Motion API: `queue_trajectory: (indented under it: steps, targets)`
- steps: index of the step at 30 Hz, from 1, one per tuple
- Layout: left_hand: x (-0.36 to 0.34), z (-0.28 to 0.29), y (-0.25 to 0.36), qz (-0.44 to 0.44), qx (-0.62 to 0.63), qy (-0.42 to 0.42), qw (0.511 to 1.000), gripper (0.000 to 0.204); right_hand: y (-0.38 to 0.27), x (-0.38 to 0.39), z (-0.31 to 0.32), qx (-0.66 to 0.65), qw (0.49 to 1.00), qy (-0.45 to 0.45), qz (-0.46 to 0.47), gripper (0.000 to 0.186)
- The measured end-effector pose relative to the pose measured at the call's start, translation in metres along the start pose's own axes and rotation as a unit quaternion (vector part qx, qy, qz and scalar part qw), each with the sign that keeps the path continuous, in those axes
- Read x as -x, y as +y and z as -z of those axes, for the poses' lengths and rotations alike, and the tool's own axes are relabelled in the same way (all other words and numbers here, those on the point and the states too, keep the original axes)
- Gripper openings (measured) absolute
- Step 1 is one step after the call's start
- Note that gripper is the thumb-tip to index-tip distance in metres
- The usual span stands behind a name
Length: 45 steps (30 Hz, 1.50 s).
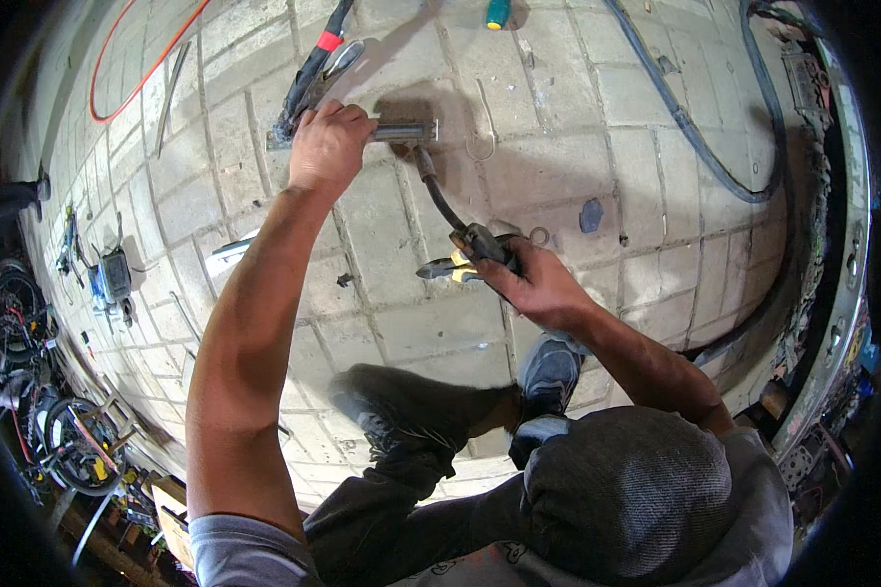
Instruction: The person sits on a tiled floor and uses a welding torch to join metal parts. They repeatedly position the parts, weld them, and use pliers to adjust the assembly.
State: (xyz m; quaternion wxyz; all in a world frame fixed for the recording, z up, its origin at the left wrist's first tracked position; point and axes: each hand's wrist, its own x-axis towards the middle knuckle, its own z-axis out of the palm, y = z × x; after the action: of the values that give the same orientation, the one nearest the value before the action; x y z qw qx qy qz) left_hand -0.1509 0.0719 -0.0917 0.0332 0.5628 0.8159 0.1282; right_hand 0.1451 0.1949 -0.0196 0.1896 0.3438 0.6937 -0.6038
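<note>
My left hand [331, 145] is closed over a short grey metal bar [406, 130] that lies low over the paving. The bar's right end sticks out past my fingers. My right hand [546, 286] grips the black handle of a welding torch [487, 247]. Its curved neck runs up and left, and the nozzle [424, 163] ends just below the bar's right part; whether they touch I cannot tell. Beside my left hand, a black cable with red tape [330, 41] runs down to a clamp-like end near the bar. Pliers with yellow handles [450, 266] lie beside the torch handle.
A thick dark hose [700, 147] loops across the right. A thin red hose [147, 83] curves at upper left. A green-handled tool [498, 13] lies at the far edge. Bicycles [78, 445] stand at lower left. My shoes [550, 377] and a dark cap [626, 494] fill the near side.
</note>
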Motion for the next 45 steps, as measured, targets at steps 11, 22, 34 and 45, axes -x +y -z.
queue_trajectory:
  steps: [11,22,34,45]
  targets:
    - [-0.002,-0.014,-0.011,-0.022,-0.01,-0.006,1.0,0.018,0.007,0.003,-0.007,0.002,0.999,-0.01,0.04,0.037]
    - [0.0,0.001,-0.002,-0.021,-0.05,-0.016,0.998,0.015,0.026,-0.006,-0.021,0.137,0.977,0.086,0.139,0.035]
    - [-0.001,0.0,-0.003,-0.035,-0.07,-0.008,0.997,0.014,0.041,-0.016,-0.027,0.287,0.904,0.15,0.278,0.039]
    - [-0.003,0.005,0.003,-0.036,-0.062,-0.008,0.997,0.014,0.035,-0.014,-0.03,0.249,0.938,0.146,0.192,0.047]
